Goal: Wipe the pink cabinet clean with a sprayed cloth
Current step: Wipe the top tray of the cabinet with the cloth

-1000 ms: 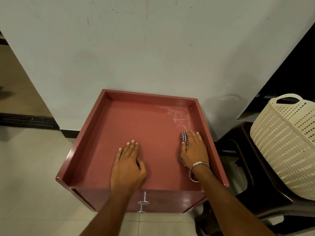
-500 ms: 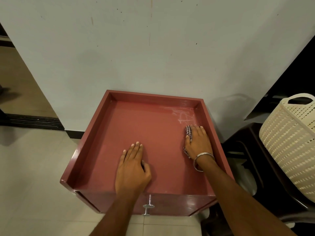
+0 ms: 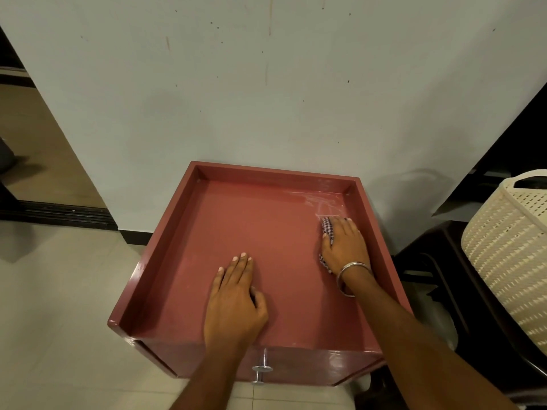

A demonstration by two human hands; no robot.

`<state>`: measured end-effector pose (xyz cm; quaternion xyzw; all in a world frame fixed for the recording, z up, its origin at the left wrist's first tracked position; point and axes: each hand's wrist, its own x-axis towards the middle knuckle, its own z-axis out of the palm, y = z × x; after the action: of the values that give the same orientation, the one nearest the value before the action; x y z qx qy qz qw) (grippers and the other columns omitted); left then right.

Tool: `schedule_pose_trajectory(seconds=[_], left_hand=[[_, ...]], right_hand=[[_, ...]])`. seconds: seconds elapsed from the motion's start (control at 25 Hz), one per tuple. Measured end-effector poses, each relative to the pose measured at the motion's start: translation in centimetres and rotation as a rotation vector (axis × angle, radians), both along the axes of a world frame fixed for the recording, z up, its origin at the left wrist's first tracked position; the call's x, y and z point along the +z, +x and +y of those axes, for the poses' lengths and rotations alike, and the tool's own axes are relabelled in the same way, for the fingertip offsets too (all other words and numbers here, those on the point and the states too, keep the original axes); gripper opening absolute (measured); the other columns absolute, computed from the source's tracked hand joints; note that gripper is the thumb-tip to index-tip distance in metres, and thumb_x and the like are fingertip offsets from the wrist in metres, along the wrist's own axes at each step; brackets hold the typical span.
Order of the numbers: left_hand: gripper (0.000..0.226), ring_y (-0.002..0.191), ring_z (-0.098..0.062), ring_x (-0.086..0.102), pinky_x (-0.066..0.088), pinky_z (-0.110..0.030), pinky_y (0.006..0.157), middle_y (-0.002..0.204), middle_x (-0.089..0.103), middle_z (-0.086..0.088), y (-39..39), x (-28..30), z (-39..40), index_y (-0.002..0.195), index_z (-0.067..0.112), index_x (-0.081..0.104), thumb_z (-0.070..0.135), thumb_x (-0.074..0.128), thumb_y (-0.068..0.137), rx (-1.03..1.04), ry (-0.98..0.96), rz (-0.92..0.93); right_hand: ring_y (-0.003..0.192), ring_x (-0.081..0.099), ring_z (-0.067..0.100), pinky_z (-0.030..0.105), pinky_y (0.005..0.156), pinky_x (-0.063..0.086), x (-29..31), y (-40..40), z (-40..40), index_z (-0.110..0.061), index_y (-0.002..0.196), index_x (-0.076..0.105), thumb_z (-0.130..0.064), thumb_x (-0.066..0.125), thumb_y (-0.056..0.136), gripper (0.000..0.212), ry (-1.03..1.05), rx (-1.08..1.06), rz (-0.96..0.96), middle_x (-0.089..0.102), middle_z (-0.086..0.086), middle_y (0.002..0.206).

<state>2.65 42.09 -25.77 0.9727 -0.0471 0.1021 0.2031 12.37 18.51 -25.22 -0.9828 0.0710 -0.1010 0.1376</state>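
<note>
— Pink laminate is filling most of the view: the pink cabinet [image 3: 260,232] is standing against the wall, its rimmed top facing up. How much of it is getting clean?

— Only a patch, I judge. Pale wet streaks [image 3: 324,204] are showing just beyond the right hand's fingertips, in the far corner; everything out to the left of the left hand is looking dry and untouched, and so is the front with its knob [image 3: 262,369].

— What are the hands doing?

— The right hand [image 3: 344,247] is pressing flat, fingers spread over the checked cloth [image 3: 327,229], pinning rather than clutching it. The left hand [image 3: 233,303] is lying open, palm down, holding nothing.

— Is the cloth damp?

— Probably; it is too covered to tell.
</note>
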Motion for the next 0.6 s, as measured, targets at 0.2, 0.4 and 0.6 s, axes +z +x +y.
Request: schedule_pose_trajectory(seconds=[0.2,0.4,0.6], left_hand=[[0.07,0.141,-0.008,0.032,0.016,-0.032,0.12,0.151,0.04,0.004,0.1,-0.3,-0.1,0.143,0.015,0.045,0.032,0.024,0.078,0.022,-0.002,-0.005],[0.071,0.142,-0.007,0.029,0.011,-0.029,0.121,0.153,0.038,0.005,0.0,0.0,-0.1,0.144,0.017,0.043,0.033,0.023,0.078,0.011,-0.005,0.004],[0.067,0.144,-0.003,0.021,0.003,-0.026,0.12,0.156,0.03,0.008,-0.1,0.3,0.0,0.148,0.019,0.036,0.03,0.029,0.082,-0.003,-0.017,0.02]], right_hand=[[0.143,0.025,0.025,0.04,0.119,0.021,-0.3,1.1,0.2,-0.013,0.144,0.036,-0.029,0.041,0.092,0.055,-0.002,-0.089,-0.002,0.039,0.006,0.15],[0.145,0.021,0.024,0.041,0.12,0.017,-0.2,2.5,2.6,-0.017,0.144,0.034,-0.032,0.041,0.092,0.055,0.026,0.035,0.014,0.035,0.003,0.152],[0.142,0.027,0.027,0.043,0.119,0.022,-0.1,3.1,-0.7,-0.014,0.143,0.037,-0.031,0.042,0.092,0.054,0.03,0.022,-0.012,0.039,0.007,0.15]])
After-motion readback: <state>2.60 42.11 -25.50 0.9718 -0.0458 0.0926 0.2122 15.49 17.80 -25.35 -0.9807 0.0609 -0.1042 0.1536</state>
